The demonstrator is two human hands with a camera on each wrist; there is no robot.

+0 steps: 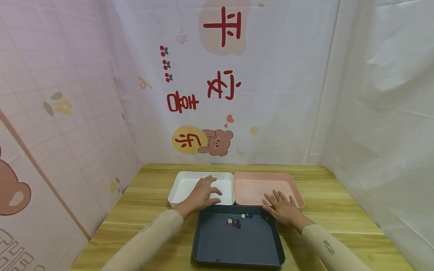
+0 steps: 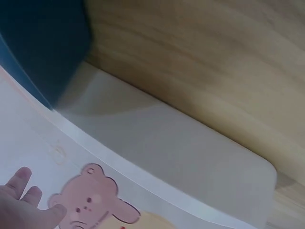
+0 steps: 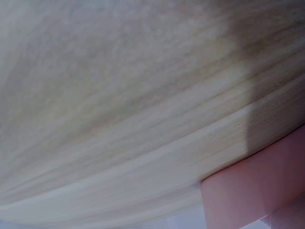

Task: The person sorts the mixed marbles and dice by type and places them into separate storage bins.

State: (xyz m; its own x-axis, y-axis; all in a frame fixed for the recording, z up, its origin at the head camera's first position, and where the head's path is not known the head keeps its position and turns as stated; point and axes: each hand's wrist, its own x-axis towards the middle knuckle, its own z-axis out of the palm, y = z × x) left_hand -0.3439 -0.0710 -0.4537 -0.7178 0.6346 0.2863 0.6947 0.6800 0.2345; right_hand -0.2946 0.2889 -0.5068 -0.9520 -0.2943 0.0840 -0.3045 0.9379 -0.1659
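The small pieces lie on the near side of both hands, low in a dark blue-grey rectangular tray on the wood-grain surface. The left hand hangs over the white rectangular tray behind it, fingers apart and loosely bent, with nothing visible in its grasp. The right hand spreads its fingers over the front edge of the pale pink rectangular tray, thumb toward the dark tray's far right corner; no held piece shows there either.

A tight cluster sits nearer the person than the left thumb and toward the right: a white cube die with dark pips, a small red piece and a small blue piece. The left hand looks slightly nearer to it. A second white die lies between the two hands, a little closer to the right thumb. The dark reddish and green pieces in the far right corner are plainly the right hand's nearest, just below its thumb. The dice, being cubes, have no long axis; the other pieces are too small to judge.
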